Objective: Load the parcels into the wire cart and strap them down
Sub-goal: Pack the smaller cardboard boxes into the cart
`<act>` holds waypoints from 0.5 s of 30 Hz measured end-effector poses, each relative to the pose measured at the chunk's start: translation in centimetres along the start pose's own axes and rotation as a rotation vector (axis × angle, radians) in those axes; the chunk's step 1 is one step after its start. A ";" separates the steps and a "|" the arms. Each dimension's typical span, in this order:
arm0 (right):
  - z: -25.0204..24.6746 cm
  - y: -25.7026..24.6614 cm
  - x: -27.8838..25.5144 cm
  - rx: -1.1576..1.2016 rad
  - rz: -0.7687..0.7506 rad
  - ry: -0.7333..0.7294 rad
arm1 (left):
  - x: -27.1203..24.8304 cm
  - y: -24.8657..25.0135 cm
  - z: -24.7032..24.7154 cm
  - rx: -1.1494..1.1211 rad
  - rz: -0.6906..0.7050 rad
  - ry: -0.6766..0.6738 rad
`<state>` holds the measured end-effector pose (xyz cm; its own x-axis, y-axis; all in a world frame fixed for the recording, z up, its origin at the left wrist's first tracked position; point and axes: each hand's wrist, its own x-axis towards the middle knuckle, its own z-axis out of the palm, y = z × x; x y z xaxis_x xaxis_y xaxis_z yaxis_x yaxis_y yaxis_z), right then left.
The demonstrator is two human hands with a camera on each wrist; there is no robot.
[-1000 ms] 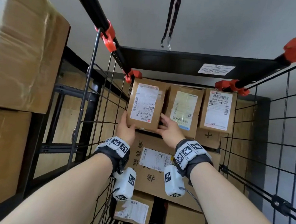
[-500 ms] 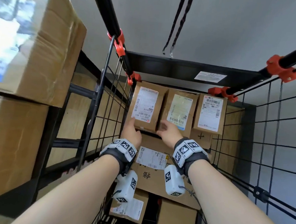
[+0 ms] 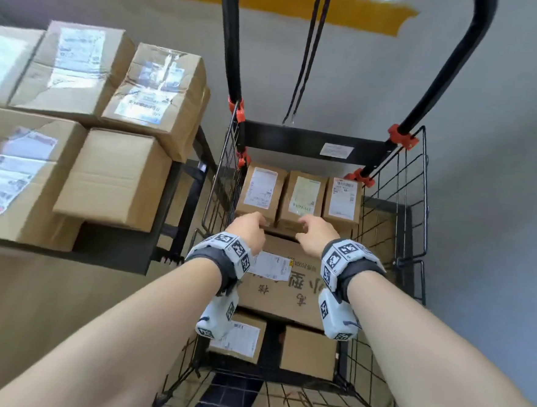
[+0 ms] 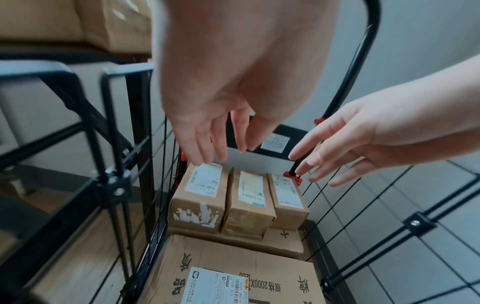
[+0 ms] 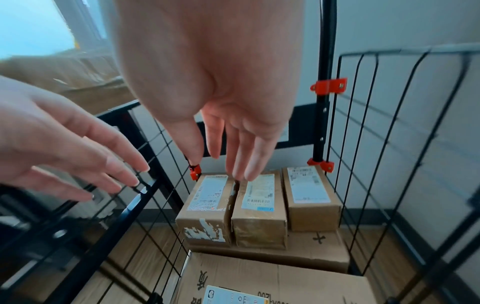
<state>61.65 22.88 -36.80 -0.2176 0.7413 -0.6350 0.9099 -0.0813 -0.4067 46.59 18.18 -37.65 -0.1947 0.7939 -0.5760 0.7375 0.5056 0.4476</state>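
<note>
Head view. The left hand [image 3: 248, 230] and right hand [image 3: 317, 237] hang over the wire cart [image 3: 415, 220], holding nothing; finger posture is hidden here behind the backs of the hands. Inside the cart, three small parcels stand side by side at the 12 o'clock end: the left parcel [image 3: 260, 191], the middle parcel [image 3: 302, 199] and the right parcel [image 3: 342, 200]. They rest on a flat box, which lies behind a large printed box [image 3: 286, 295]. Two more boxes sit lower at 6 o'clock. A black strap [image 3: 306, 56] hangs from the handle [image 3: 231, 41], unfastened. Further parcels [image 3: 154, 90] wait on the shelf [image 3: 182, 194] at 9 o'clock.

Left wrist view. The left hand [image 4: 233, 86] has its fingers straight and apart, clear above the left parcel [image 4: 198, 197]. The right hand [image 4: 363, 139] is likewise spread and empty.

Right wrist view. The right hand [image 5: 221, 82] hovers with fingers extended above the seam between the left parcel [image 5: 207, 205] and the middle parcel [image 5: 259, 207]. The right parcel [image 5: 310, 197] stands slightly apart from the middle one.

Risks, as judged. The three small parcels are tall and narrow and stand unstrapped; a knock from a hand or cart movement could topple them forward onto the large printed box. The gap beside the right parcel allows shifting. The loose strap could snag on the wire mesh when pulled down.
</note>
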 end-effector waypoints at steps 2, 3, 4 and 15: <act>0.5 -0.3 -3.8 -0.085 -0.041 0.035 | -3.8 -0.3 -0.5 0.035 0.046 0.047; 0.8 -0.5 -5.6 -0.132 -0.058 0.049 | -5.8 -0.5 -0.8 0.059 0.069 0.069; 1.1 -0.8 -7.4 -0.178 -0.075 0.062 | -7.7 -0.8 -1.3 0.079 0.088 0.089; 4.2 -8.4 -21.7 -0.375 -0.261 0.160 | -25.4 -7.2 -8.8 0.229 0.127 0.272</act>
<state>57.29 4.69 -22.34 -0.4253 0.8006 -0.4220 0.9031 0.3450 -0.2558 40.56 -2.68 -20.25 -0.2343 0.9217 -0.3092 0.8864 0.3331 0.3215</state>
